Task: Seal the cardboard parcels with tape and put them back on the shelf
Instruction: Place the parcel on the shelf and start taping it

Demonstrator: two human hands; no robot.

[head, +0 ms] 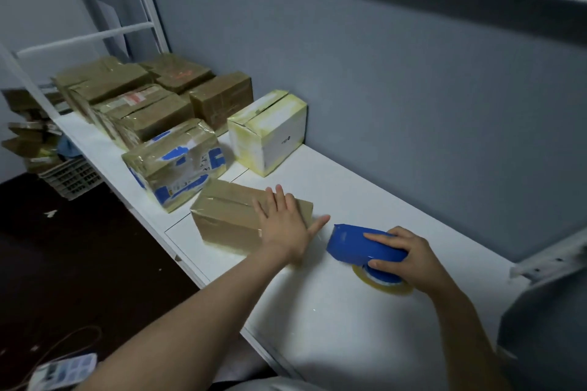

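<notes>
**A:** How many parcels are sitting on the white surface (pixel 349 327)?

**B:** Three are standing apart at the near end. One brown parcel (pixel 228 219) is lying closest, wrapped in clear tape. One parcel with blue markings (pixel 174 162) is sitting just behind it to the left. One white box (pixel 270 130) with yellowed tape is standing near the grey wall. Farther back a cluster of brown parcels (pixel 143 95) is crowding together. I'm counting five there, though they are overlapping too much to be certain.

**A:** And the two hands?

**B:** The left hand (pixel 286 228) is pressing flat on the right end of the brown parcel's top. Its fingers are lying straight and spread wide, and its thumb is sticking out past the edge. The right hand (pixel 409 255) is gripping one blue tape dispenser (pixel 359 243) just beside that parcel — its fingers are curling round the body. One roll of clear tape (pixel 381 279) is showing under the dispenser, down against the surface.

**A:** Anything off the surface?

**B:** One grey slatted crate (pixel 71 176) is sitting on the dark floor at the left. More brown parcels (pixel 28 136) are piling above it — I cannot tell how many.
</notes>
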